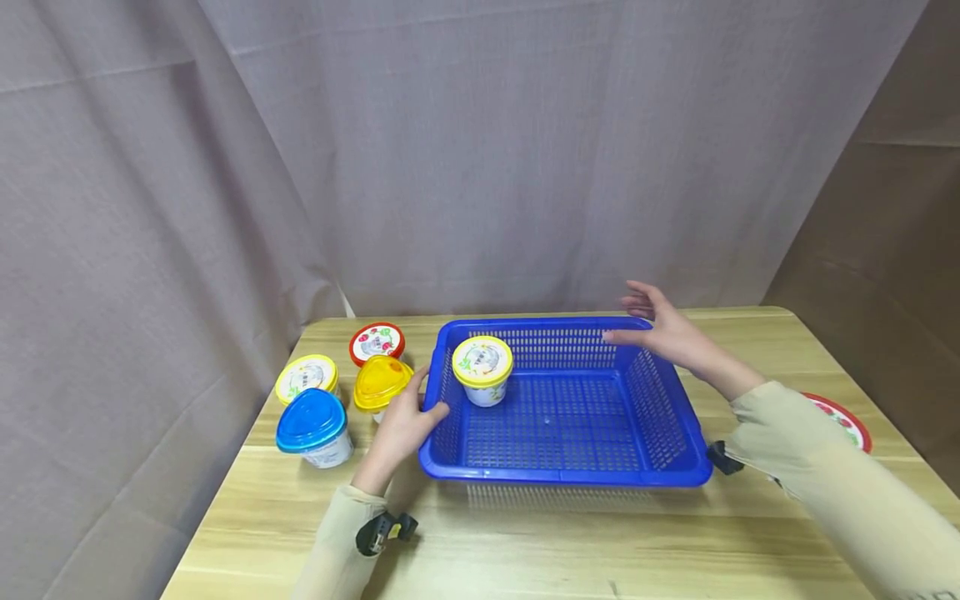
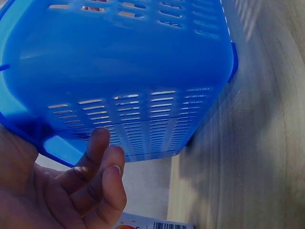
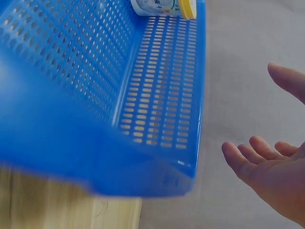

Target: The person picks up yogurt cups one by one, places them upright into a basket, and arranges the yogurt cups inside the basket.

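A blue plastic basket point(image 1: 562, 477) with slotted walls sits in the middle of the table. Inside it, toward the left end, stands a tub with a yellow-rimmed lid point(image 1: 482, 363). My left hand point(image 1: 402, 427) holds the basket's left rim, thumb over the edge. From the left wrist view, its fingers point(image 2: 113, 191) curl along the outside of the slotted wall. Over the far right corner, my right hand point(image 1: 663, 332) has its thumb and fingers spread, with nothing between them. The right wrist view shows that hand point(image 3: 276, 167) apart from the basket rim.
Left of the basket stand a red-lidded tub point(image 1: 377, 342), a tub with a domed yellow lid point(image 1: 382, 382), another yellow-rimmed tub point(image 1: 307, 378) and a blue-lidded tub point(image 1: 312, 422). A red-rimmed lid point(image 1: 851, 422) shows behind the right sleeve. Grey curtain point(image 1: 480, 167) hangs behind the wooden table point(image 1: 510, 542).
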Demonstrator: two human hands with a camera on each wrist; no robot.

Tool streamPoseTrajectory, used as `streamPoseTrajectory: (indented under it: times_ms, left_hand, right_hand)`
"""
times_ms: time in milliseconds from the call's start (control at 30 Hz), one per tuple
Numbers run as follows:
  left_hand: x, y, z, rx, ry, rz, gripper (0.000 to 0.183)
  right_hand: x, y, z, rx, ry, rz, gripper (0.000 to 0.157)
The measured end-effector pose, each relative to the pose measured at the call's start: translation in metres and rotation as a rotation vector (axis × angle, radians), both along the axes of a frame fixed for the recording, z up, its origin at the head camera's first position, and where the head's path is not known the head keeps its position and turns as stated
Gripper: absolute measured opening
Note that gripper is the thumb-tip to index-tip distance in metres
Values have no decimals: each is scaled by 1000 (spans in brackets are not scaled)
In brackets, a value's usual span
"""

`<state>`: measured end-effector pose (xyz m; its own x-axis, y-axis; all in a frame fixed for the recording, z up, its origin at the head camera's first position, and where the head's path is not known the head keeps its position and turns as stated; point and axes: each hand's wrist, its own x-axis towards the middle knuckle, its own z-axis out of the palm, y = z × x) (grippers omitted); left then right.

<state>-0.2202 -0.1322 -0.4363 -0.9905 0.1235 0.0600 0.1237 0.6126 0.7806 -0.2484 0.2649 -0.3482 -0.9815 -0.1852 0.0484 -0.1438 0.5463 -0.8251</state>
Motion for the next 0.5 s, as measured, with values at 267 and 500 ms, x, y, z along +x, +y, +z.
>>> streamPoseTrajectory:
  times_ms: [267,500]
  left_hand:
    - [0,0,-1,0,-3,1,71]
    - [-1,-1,-1,-4,0,0,72]
  right_hand:
    - [11,22,0,23,1,-40,107]
    - [22,44,5,38,20,-91,108]
